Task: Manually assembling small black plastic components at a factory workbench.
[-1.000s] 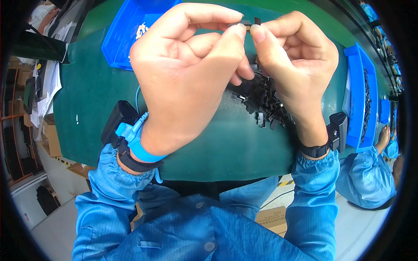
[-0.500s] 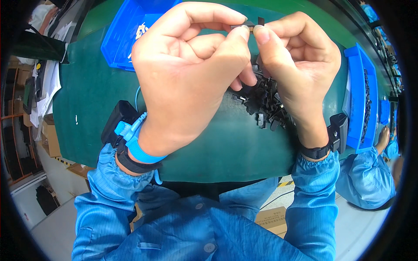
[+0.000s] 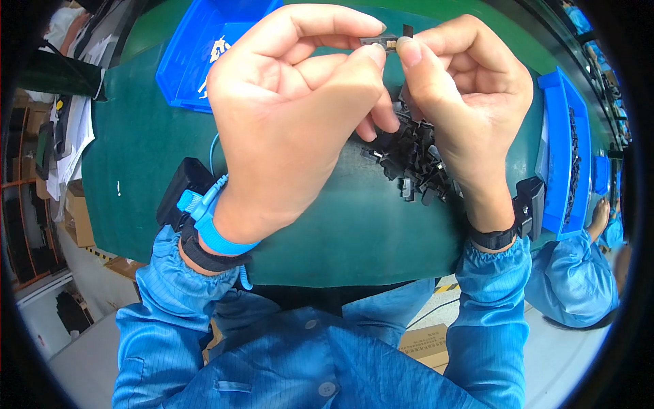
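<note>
Both hands meet above the far part of the green table, pinching one small black plastic part (image 3: 389, 43) with a pale or brass-coloured insert showing in its middle. My left hand (image 3: 286, 116) grips its left end between thumb and forefinger, the other fingers curled. At the other end my right hand (image 3: 470, 95) holds it with thumb and forefinger; a dark tab rises just beside the right thumb. Below and between the hands lies a loose pile of small black plastic parts (image 3: 412, 160), partly covered by my right hand.
A blue bin (image 3: 182, 75) holding small cream-coloured pieces stands at the far left. To the right is another blue bin (image 3: 558, 150) with dark parts inside. A co-worker's blue sleeve (image 3: 572, 279) shows at the right edge. Papers (image 3: 80, 129) hang at the table's left side.
My left thumb has drawn back slightly to the left, so more of the black part and its insert shows. My right hand has barely moved.
</note>
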`<action>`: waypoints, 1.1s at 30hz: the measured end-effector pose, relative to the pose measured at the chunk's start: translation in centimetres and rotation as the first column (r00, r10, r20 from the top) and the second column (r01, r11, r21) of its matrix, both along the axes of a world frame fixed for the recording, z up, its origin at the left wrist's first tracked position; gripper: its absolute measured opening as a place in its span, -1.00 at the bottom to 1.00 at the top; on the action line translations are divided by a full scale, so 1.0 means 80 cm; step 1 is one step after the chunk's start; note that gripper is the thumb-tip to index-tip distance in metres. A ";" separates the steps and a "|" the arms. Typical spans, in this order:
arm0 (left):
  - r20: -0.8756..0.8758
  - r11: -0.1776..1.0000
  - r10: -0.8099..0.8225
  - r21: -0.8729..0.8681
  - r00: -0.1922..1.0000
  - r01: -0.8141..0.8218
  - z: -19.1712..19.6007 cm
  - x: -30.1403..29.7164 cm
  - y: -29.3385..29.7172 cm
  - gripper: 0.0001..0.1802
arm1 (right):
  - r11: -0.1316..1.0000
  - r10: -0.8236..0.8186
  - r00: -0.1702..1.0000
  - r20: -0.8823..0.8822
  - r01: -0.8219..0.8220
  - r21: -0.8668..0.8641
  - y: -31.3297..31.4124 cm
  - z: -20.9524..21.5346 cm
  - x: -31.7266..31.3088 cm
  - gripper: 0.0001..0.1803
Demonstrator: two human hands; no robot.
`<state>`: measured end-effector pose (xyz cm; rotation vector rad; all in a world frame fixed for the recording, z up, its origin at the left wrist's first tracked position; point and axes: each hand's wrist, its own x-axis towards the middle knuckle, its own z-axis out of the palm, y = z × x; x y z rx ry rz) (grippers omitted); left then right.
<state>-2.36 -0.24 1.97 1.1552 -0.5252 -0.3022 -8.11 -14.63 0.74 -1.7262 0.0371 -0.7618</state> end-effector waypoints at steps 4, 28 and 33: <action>-0.062 0.998 -0.056 -0.030 0.996 0.055 0.009 0.002 0.002 -0.76 | 0.986 -0.101 0.993 0.058 0.092 0.140 0.000 -0.026 0.000 -0.93; 0.132 0.999 0.011 0.048 0.991 -0.018 -0.005 0.004 -0.001 -0.76 | 0.987 0.004 0.999 0.049 0.004 -0.161 -0.015 -0.001 -0.003 -0.95; 0.237 1.000 0.002 -0.004 0.972 -0.001 -0.012 0.009 0.000 -0.77 | 0.980 0.041 0.997 0.068 -0.027 -0.196 -0.017 -0.001 -0.001 -0.95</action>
